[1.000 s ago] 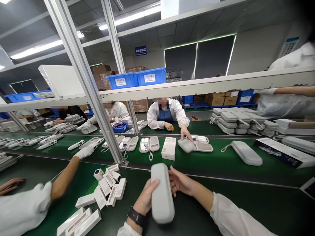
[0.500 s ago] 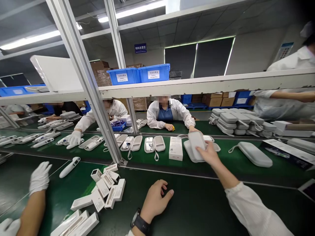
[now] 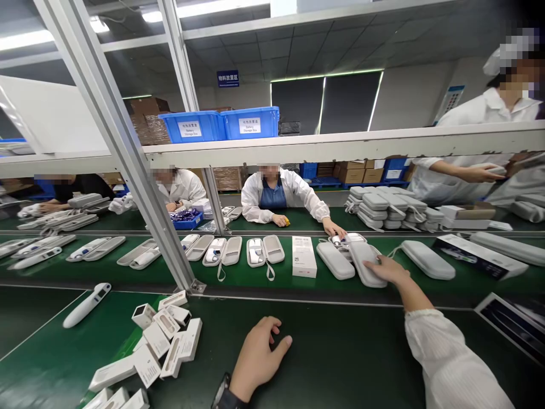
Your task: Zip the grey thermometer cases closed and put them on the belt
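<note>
A closed light-grey zip case [image 3: 364, 266] rests on the green conveyor, with my right hand [image 3: 392, 271] gripping its right side. Another closed grey case [image 3: 335, 259] lies just left of it. Behind the two, partly hidden, is an open case [image 3: 352, 237] that a co-worker's hand [image 3: 334, 228] touches. My left hand [image 3: 263, 357], a dark watch on its wrist, hovers over or rests on the near green bench; its fingers are loosely bent, thumb apart, holding nothing. Further left, several small white boxes [image 3: 158, 339] lie in a loose pile.
A white carton [image 3: 304, 257] stands on the conveyor beside open cases [image 3: 264, 250]. A metal post [image 3: 140, 165] rises left of centre, and a white shelf beam [image 3: 332, 142] crosses above. Stacked grey cases [image 3: 387, 205] sit beyond. A white handheld device [image 3: 87, 305] lies left.
My right hand has lowered its grey case onto the conveyor, right of the other closed case. The co-worker's hand has come to the open case. The gloved hands at left are gone from the near bench.
</note>
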A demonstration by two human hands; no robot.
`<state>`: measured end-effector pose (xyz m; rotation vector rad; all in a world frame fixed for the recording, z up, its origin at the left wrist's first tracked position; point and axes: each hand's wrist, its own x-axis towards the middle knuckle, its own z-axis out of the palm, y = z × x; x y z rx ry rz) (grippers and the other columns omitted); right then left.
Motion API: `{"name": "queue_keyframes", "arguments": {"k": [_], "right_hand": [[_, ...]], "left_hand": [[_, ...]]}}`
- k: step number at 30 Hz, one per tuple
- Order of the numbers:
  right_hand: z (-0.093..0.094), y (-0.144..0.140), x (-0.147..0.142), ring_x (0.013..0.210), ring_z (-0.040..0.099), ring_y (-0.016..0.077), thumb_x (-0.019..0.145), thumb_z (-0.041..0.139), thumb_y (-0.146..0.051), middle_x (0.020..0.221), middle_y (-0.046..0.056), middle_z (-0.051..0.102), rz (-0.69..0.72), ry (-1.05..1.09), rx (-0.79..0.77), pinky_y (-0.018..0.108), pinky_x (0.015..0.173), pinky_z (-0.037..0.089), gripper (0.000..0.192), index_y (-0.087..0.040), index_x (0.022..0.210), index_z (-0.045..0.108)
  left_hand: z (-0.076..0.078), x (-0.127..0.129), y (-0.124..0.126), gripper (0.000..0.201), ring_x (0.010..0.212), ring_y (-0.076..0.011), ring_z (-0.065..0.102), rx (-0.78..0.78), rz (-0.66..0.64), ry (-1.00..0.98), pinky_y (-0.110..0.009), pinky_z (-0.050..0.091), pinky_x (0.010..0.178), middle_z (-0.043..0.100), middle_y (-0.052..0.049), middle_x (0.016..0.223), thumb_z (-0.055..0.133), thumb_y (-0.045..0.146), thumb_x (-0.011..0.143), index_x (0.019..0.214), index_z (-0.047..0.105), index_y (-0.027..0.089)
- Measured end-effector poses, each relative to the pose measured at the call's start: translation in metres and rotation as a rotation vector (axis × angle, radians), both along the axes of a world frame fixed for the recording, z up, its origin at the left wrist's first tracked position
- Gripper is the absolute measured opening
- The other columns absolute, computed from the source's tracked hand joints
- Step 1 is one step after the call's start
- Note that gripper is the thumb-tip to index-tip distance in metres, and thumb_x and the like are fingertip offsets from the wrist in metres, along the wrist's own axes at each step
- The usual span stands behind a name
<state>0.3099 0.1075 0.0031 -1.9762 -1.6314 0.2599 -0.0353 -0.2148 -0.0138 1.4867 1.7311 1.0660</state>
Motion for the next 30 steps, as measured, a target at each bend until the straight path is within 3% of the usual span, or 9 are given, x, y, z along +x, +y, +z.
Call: {"name": "queue_keyframes", "arguments": {"k": [3, 5, 8, 12, 15, 18, 23, 27, 30], "right_hand": [[0.011, -0.022, -0.044, 0.118, 0.055, 0.0421, 0.085, 0.059, -0.049, 0.131, 0.03, 0.056, 0.01, -0.031, 0.161, 0.054, 0.094, 0.041, 0.059, -0.008, 0.128, 0.058], [0.013, -0.046, -0.099, 0.105, 0.063, 0.0309, 0.094, 0.047, -0.043, 0.122, 0.022, 0.062, 0.3, 0.021, 0.259, 0.042, 0.09, 0.046, 0.049, -0.011, 0.13, 0.056], [0.005, -0.08, -0.193, 0.093, 0.065, 0.0223, 0.093, 0.053, -0.043, 0.122, 0.013, 0.064, 0.794, -0.085, 0.126, 0.032, 0.083, 0.049, 0.045, -0.017, 0.13, 0.057], [-0.003, -0.089, -0.273, 0.098, 0.066, 0.0263, 0.086, 0.062, -0.023, 0.125, 0.02, 0.062, 0.766, -0.249, 0.007, 0.032, 0.078, 0.046, 0.041, -0.012, 0.125, 0.06], [0.004, -0.083, -0.284, 0.093, 0.067, 0.0297, 0.086, 0.061, -0.017, 0.106, 0.023, 0.068, 0.756, -0.272, -0.006, 0.036, 0.08, 0.044, 0.022, -0.008, 0.105, 0.068], [0.022, -0.095, -0.276, 0.095, 0.066, 0.0295, 0.094, 0.053, -0.024, 0.102, 0.019, 0.069, 0.834, -0.3, 0.07, 0.039, 0.088, 0.039, 0.021, -0.012, 0.098, 0.069], [0.064, -0.167, -0.26, 0.083, 0.062, 0.0258, 0.098, 0.047, -0.033, 0.084, 0.011, 0.071, 1.081, -0.243, 0.296, 0.037, 0.079, 0.035, 0.03, -0.019, 0.08, 0.067], [0.089, -0.227, -0.255, 0.057, 0.053, 0.0184, 0.093, 0.055, -0.039, 0.062, 0.005, 0.064, 1.278, -0.122, 0.152, 0.032, 0.062, 0.031, 0.037, -0.021, 0.061, 0.06], [0.099, -0.248, -0.255, 0.06, 0.055, 0.0187, 0.089, 0.061, -0.046, 0.065, 0.003, 0.064, 1.345, 0.145, 0.128, 0.031, 0.059, 0.034, 0.033, -0.023, 0.065, 0.061]], "left_hand": [[0.001, 0.001, 0.0, 0.039, 0.075, -0.0228, 0.055, -0.041, -0.014, -0.02, -0.03, 0.039, 0.065, 0.064, -0.008, 0.098, 0.063, 0.054, 0.085, 0.11, 0.071, 0.025], [0.001, 0.002, 0.001, 0.04, 0.075, -0.0229, 0.055, -0.077, -0.026, -0.012, -0.029, 0.037, 0.064, 0.064, -0.008, 0.098, 0.063, 0.056, 0.085, 0.11, 0.07, 0.026], [0.0, 0.003, 0.002, 0.038, 0.076, -0.023, 0.055, -0.091, -0.034, 0.023, -0.03, 0.037, 0.065, 0.063, -0.008, 0.097, 0.061, 0.055, 0.086, 0.109, 0.069, 0.026], [-0.001, 0.003, 0.003, 0.033, 0.079, -0.023, 0.055, -0.093, -0.034, 0.062, -0.031, 0.039, 0.07, 0.063, -0.007, 0.097, 0.06, 0.049, 0.087, 0.109, 0.067, 0.025], [-0.004, 0.0, 0.006, 0.032, 0.08, -0.0232, 0.057, -0.08, 0.004, 0.024, -0.033, 0.041, 0.074, 0.063, -0.008, 0.099, 0.061, 0.046, 0.087, 0.108, 0.067, 0.023], [-0.011, -0.004, 0.009, 0.039, 0.09, -0.0269, 0.059, -0.016, 0.131, -0.087, -0.035, 0.044, 0.077, 0.063, -0.014, 0.11, 0.06, 0.046, 0.088, 0.115, 0.066, 0.019], [-0.017, -0.003, 0.011, 0.081, 0.134, -0.0343, 0.043, 0.149, 0.252, -0.362, -0.039, 0.04, 0.104, 0.041, -0.019, 0.151, 0.077, 0.039, 0.077, 0.147, 0.041, 0.017], [-0.008, 0.01, 0.015, 0.065, 0.13, -0.0367, 0.049, 0.332, 0.268, -0.508, -0.044, 0.042, 0.106, 0.058, -0.017, 0.133, 0.083, 0.027, 0.069, 0.127, 0.055, 0.018], [0.0, 0.019, 0.018, 0.054, 0.122, -0.0389, 0.056, 0.386, 0.461, -0.647, -0.043, 0.049, 0.099, 0.066, -0.016, 0.118, 0.088, 0.017, 0.058, 0.107, 0.064, 0.019]]}}
